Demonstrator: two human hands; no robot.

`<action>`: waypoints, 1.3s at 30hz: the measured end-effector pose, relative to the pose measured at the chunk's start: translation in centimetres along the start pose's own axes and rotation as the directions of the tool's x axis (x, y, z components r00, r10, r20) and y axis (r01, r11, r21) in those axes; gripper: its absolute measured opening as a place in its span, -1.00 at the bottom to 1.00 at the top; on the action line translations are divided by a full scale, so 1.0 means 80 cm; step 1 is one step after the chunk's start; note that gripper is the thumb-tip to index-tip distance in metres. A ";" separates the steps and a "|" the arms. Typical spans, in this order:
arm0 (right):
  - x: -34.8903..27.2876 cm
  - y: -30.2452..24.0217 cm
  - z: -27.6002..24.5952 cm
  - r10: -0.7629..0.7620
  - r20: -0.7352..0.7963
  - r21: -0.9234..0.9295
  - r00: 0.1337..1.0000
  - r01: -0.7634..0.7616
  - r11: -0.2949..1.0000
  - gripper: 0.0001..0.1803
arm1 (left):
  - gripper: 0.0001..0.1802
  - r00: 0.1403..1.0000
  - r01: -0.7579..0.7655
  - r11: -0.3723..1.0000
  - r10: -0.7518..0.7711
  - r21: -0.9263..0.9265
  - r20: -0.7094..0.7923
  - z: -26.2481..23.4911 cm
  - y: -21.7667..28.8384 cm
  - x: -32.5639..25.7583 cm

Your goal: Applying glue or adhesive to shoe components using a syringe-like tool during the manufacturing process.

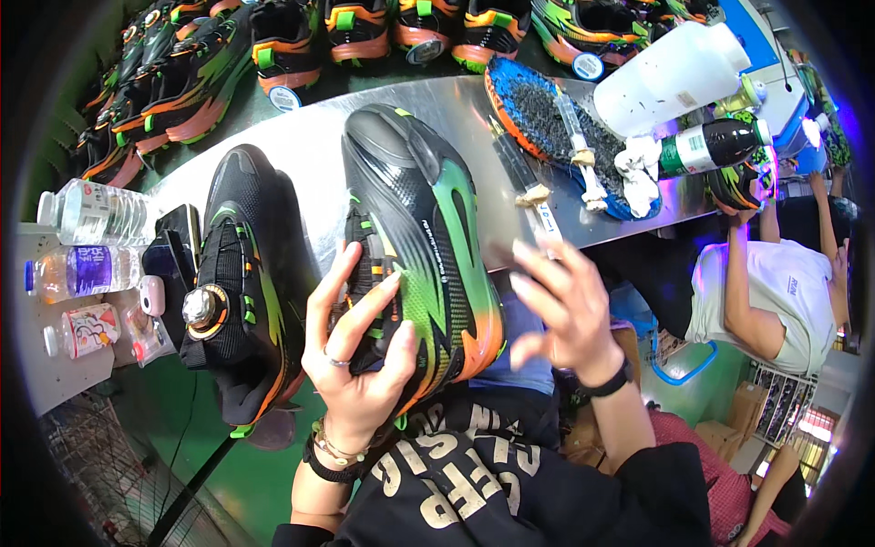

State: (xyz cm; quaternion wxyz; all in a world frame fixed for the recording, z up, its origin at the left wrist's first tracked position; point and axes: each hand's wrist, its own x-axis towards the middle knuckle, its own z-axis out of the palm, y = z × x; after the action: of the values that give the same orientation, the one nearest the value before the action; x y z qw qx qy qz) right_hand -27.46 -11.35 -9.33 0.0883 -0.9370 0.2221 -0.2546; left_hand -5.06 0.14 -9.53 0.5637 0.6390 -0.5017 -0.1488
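A black sneaker (437, 237) with a green and orange side and sole is tilted on its side before me, its toe pointing away. My left hand (358, 360) grips it by the lacing and collar area, fingers spread over the upper and thumb against the side. To the right of the heel my right hand (570, 314) hovers apart from the shoe, its fingers spread and slightly blurred, with nothing visible in it. A second black sneaker (239, 273) stands on the left, with a round dial (204, 308) resting at its collar.
A metal table (305, 155) carries two thin brushes (533, 196), a blue-orange piece covered in dark fuzz (533, 114), crumpled tissue (640, 173), a white jug (670, 77) and a dark drink bottle (711, 146). Clear bottles (82, 273) and a phone (178, 242) lie left. More sneakers (355, 27) line the back. Co-workers sit right.
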 end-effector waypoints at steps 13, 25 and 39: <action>0.036 0.067 0.016 0.023 0.319 -0.329 0.947 0.088 0.940 -0.29 | -0.62 0.995 -0.085 0.991 0.079 0.106 0.057 -0.012 0.007 -0.010; 0.026 0.054 -0.104 0.446 -0.080 0.228 0.891 -0.419 0.879 -0.03 | -0.63 0.988 -0.106 0.981 0.085 0.164 0.129 -0.008 0.015 0.002; 0.048 0.046 -0.131 0.721 0.206 0.266 0.662 -0.747 0.610 0.05 | -0.59 0.979 -0.091 0.979 0.054 0.185 0.196 -0.011 0.019 0.009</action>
State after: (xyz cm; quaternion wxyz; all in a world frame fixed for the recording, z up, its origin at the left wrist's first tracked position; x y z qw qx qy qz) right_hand -31.27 -16.95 0.25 0.3477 -0.7442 0.5368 -0.1925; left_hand -4.77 0.25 -7.68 0.4539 0.6547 -0.5883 -0.1389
